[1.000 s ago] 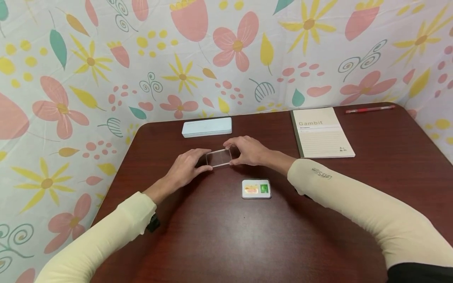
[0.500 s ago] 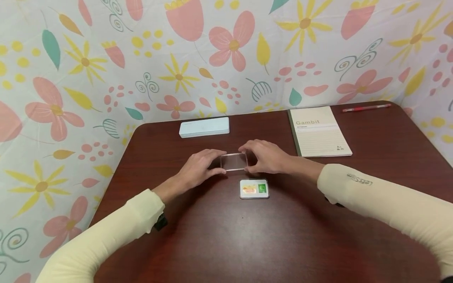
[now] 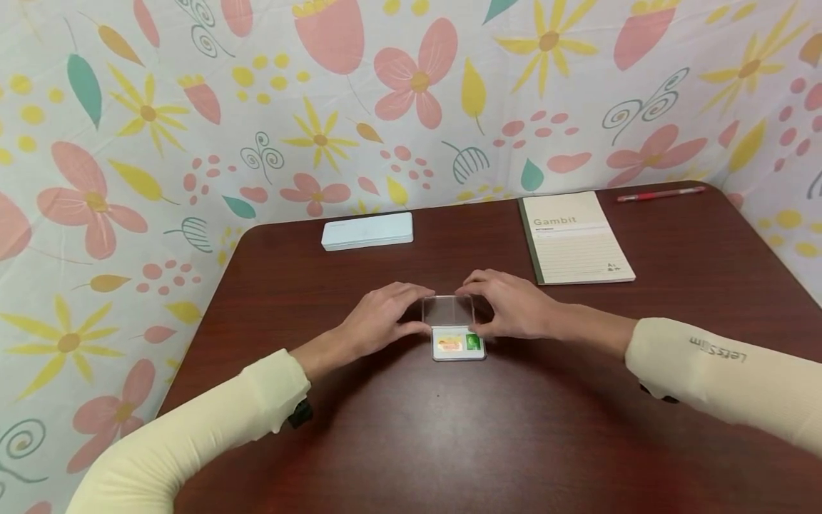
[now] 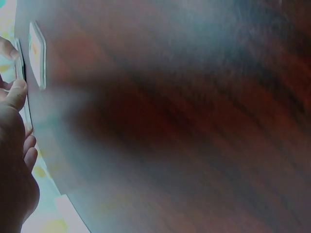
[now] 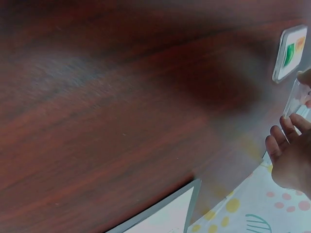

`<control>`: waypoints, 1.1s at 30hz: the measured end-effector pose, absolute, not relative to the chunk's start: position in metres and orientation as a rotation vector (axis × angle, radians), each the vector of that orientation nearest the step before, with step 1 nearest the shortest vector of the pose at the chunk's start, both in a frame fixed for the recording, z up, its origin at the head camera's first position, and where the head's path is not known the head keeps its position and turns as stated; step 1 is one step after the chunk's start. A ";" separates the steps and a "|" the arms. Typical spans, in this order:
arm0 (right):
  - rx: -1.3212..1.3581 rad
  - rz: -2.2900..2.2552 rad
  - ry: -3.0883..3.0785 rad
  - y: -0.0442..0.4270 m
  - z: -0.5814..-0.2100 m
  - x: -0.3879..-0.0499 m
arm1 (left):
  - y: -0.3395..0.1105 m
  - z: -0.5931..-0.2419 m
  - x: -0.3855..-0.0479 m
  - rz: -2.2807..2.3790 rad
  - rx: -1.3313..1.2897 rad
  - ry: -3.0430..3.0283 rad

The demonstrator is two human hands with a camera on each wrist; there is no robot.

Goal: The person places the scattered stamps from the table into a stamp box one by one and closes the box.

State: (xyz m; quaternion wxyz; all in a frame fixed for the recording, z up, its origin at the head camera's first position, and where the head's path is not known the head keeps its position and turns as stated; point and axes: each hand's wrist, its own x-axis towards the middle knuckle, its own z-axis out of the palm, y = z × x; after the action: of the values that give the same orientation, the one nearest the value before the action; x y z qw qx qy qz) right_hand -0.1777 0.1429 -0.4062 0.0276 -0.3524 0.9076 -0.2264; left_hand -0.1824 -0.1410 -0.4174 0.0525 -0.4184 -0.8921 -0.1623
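Note:
Both hands hold a clear rectangular lid [image 3: 448, 311] by its short ends in the head view. My left hand [image 3: 385, 318] pinches its left end between thumb and fingers, and my right hand [image 3: 514, 305] pinches the right end. Just in front of it lies a shallow case [image 3: 458, 344] with a white inside and yellow and green printed pieces. In the head view the lid's near edge meets the case's far edge; the right wrist view shows the lid [image 5: 294, 99] apart from the case [image 5: 291, 53].
On the dark red table [image 3: 411, 442], a pale blue box [image 3: 367, 232] lies behind the hands. A notebook [image 3: 576, 239] is at the back right, with a red pen [image 3: 661, 194] beyond it. A flowered cloth [image 3: 411, 107] hangs behind the table.
Both hands have carried the clear lid right and toward the person, from near the blue box to the case's far edge. The case has stayed in place.

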 end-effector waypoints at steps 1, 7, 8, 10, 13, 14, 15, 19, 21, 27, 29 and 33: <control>-1.096 -0.699 2.803 0.144 -0.407 -0.175 | -0.140 -0.418 -0.181 -0.498 -1.283 -2.706; -1.123 -0.716 2.790 0.150 -0.408 -0.163 | -0.136 -0.422 -0.173 -0.506 -1.341 -2.680; -1.122 -0.721 2.787 0.150 -0.408 -0.161 | -0.136 -0.422 -0.172 -0.504 -1.349 -2.677; -1.119 -0.729 2.784 0.152 -0.408 -0.157 | -0.135 -0.423 -0.170 -0.502 -1.366 -2.671; -1.135 -0.733 2.787 0.153 -0.409 -0.152 | -0.134 -0.423 -0.167 -0.491 -1.384 -2.671; -1.145 -0.731 2.791 0.153 -0.410 -0.150 | -0.134 -0.423 -0.166 -0.487 -1.388 -2.675; -1.156 -0.728 2.795 0.153 -0.411 -0.149 | -0.134 -0.424 -0.165 -0.484 -1.390 -2.678; -1.193 -0.704 2.813 0.154 -0.413 -0.144 | -0.133 -0.426 -0.161 -0.479 -1.407 -2.679; -1.205 -0.690 2.824 0.154 -0.414 -0.142 | -0.133 -0.427 -0.160 -0.482 -1.414 -2.668; -1.184 -0.662 2.826 0.152 -0.416 -0.140 | -0.133 -0.431 -0.159 -0.457 -1.419 -2.658; -1.173 -0.657 2.821 0.152 -0.416 -0.139 | -0.133 -0.431 -0.160 -0.456 -1.420 -2.662; -1.160 -0.657 2.817 0.151 -0.417 -0.138 | -0.133 -0.432 -0.160 -0.465 -1.426 -2.665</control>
State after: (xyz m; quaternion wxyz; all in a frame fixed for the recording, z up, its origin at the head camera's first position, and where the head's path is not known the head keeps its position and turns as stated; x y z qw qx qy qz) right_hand -0.1379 0.1512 -0.4169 0.0126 -0.3723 0.9038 -0.2107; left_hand -0.1596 -0.1330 -0.4324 0.0417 -0.4659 -0.8707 -0.1518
